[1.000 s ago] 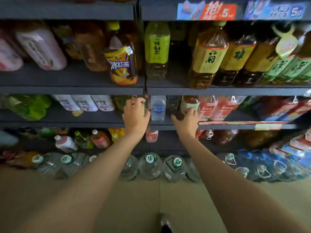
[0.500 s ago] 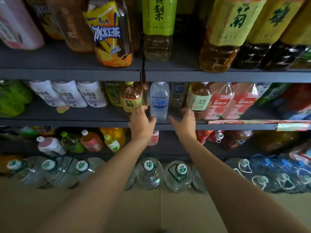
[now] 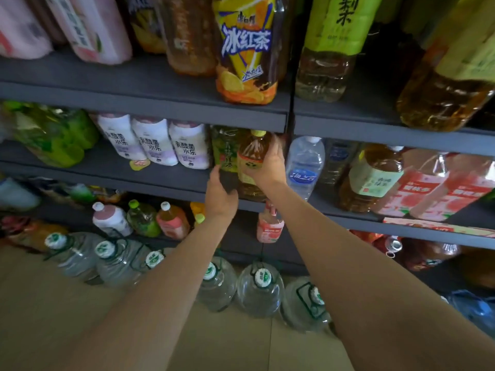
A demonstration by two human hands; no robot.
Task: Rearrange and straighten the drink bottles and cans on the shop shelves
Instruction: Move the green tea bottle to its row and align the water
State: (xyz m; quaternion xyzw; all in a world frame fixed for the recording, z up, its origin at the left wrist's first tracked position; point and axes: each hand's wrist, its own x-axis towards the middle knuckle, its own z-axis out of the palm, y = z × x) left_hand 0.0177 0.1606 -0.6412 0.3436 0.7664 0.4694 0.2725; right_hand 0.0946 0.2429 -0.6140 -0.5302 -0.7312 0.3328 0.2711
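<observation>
On the middle shelf (image 3: 166,180) an amber tea bottle (image 3: 250,159) with a yellow cap stands beside a green-label tea bottle (image 3: 223,148). My right hand (image 3: 269,167) grips the amber bottle from its right side, fingers reaching up near its shoulder. Lower and to the left, my left hand (image 3: 221,195) holds the dark base of the green-label bottle, thumb up. Both bottles stand roughly upright at the shelf's front edge.
A clear water bottle (image 3: 304,167) stands right of my right hand, and three white drink bottles (image 3: 155,145) stand to the left. Above is a large iced-tea bottle (image 3: 247,49). Small bottles such as a pink one (image 3: 269,227) fill the lower shelf. Water jugs (image 3: 259,287) line the floor.
The view has moved closer to the shelves. My right hand shifted left from the shelf edge and took hold of the amber bottle. My left hand moved onto the green-label bottle's base.
</observation>
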